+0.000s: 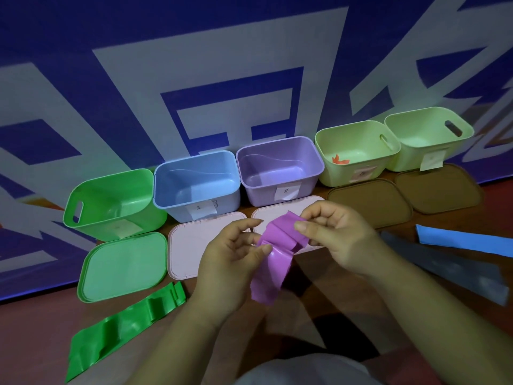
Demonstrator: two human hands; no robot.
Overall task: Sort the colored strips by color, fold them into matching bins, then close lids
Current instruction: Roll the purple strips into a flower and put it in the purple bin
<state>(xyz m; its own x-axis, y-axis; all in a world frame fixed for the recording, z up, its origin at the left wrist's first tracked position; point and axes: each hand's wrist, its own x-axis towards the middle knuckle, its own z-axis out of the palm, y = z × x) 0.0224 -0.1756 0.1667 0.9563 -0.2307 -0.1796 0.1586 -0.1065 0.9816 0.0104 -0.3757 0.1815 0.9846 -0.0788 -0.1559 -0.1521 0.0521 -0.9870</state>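
**Purple strip held in both hands, in front of the open bins**

The purple strip (273,257) is off the surface, held between both hands just near of the two pink lids. The left hand (227,262) pinches it at mid-length between thumb and curled fingers. The right hand (338,240) grips its upper, creased end, with the thumb pressed on top and the fingers curled behind. The free lower end hangs down towards the person.

Five open bins stand in a row along the far side, against a blue and white banner (194,65). From left to right they are a green bin (91,195), a blue bin (177,209), a purple bin (261,195), a pale green bin (341,176) and a second pale green bin (405,159). Each has a paper label on its front. A small orange piece (340,159) lies inside the first pale green bin.

A lid lies flat just near of each bin:
- a green lid (122,265)
- a pink lid (188,245)
- a second pink lid (277,212), partly hidden by the hands
- a brown lid (369,202)
- a second brown lid (438,190)

A wrinkled green strip (119,329) lies on the brown surface near left, and its far end reaches the corner of the green lid. On the right lie a grey strip (455,268) and, just beyond it, a blue strip (466,241).
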